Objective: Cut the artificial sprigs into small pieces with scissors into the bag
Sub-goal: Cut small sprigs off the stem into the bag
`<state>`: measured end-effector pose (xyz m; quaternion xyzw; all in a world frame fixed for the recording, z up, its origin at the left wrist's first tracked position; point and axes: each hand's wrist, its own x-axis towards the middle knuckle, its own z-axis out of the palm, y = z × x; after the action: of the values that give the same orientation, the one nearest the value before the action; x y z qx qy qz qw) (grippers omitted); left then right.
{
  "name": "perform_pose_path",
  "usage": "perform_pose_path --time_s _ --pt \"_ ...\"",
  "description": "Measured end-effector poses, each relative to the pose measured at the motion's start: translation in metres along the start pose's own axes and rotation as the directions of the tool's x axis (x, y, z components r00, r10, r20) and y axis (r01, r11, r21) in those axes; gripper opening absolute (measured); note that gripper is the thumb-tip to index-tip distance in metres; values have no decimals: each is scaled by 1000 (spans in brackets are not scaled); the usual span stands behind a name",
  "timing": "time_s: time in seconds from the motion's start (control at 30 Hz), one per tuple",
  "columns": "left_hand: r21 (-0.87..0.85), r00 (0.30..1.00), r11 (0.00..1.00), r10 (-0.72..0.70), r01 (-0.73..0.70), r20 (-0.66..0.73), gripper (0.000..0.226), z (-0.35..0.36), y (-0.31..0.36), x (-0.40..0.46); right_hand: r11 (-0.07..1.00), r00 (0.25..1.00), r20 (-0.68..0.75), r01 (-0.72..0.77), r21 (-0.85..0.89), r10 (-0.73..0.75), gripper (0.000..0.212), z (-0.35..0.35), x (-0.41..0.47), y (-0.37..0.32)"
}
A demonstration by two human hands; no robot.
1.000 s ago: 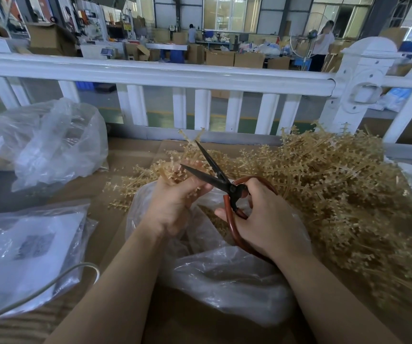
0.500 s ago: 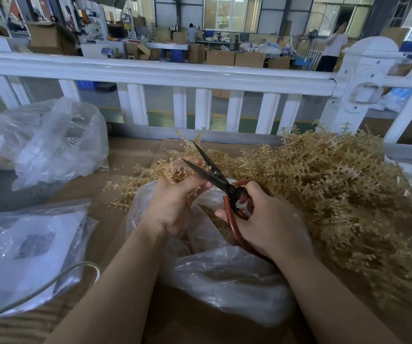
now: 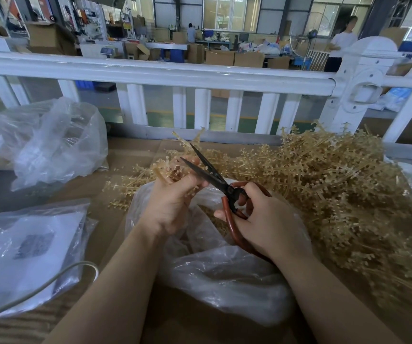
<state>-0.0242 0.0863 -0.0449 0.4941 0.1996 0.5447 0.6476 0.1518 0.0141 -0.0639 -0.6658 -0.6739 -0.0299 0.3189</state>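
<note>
While a white railing (image 3: 150,73) closes off the far edge, the cardboard-covered bench (image 3: 130,155) carries a big heap of tan artificial sprigs (image 3: 336,184) on its right half. A clear plastic bag (image 3: 224,274) lies open in the middle, between the forearms, with cut bits inside. Two more clear bags sit at the left: a crumpled one (image 3: 58,145) near the railing, and a flat one (image 3: 26,249) holding a white sheet whose dark printed patch is too blurred to read. Over the open bag, the left hand (image 3: 172,202) pinches a sprig (image 3: 170,170) in curled fingers. The right hand (image 3: 267,219) grips the red handles of the scissors (image 3: 215,180), whose dark blades stand parted beside the sprig
</note>
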Motion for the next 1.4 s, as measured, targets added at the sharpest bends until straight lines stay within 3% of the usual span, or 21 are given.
perform_pose_path --time_s 0.23,0.63,0.9,1.07,1.17,1.27,1.4 --pt "-32 997 999 -39 37 -60 14 -3 0 1 1000 1000 -11 -4 -14 4 74 0 -1 -1" --pt "79 1000 997 -5 4 10 4 -2 0 -1 999 997 -77 -6 -38 3 68 -1 2 1" --pt "76 1000 997 -5 3 28 11 -4 -1 -2 1000 998 -59 -12 -20 10 66 1 1 4" --pt "50 999 999 -1 -1 39 7 -4 -1 -2 1000 998 -56 11 9 -10 72 0 -1 4" --pt "19 1000 1000 -11 11 -6 16 -4 -2 0 1000 999 -39 2 14 -1 81 -1 -1 4" --pt "-6 999 1000 -1 1 -53 22 -3 -3 2 1000 998 -58 3 13 -2 72 -2 -2 3" --pt "25 998 999 35 -34 -52 10 -3 -2 0 997 996 -85 -33 62 39 65 0 -1 5"
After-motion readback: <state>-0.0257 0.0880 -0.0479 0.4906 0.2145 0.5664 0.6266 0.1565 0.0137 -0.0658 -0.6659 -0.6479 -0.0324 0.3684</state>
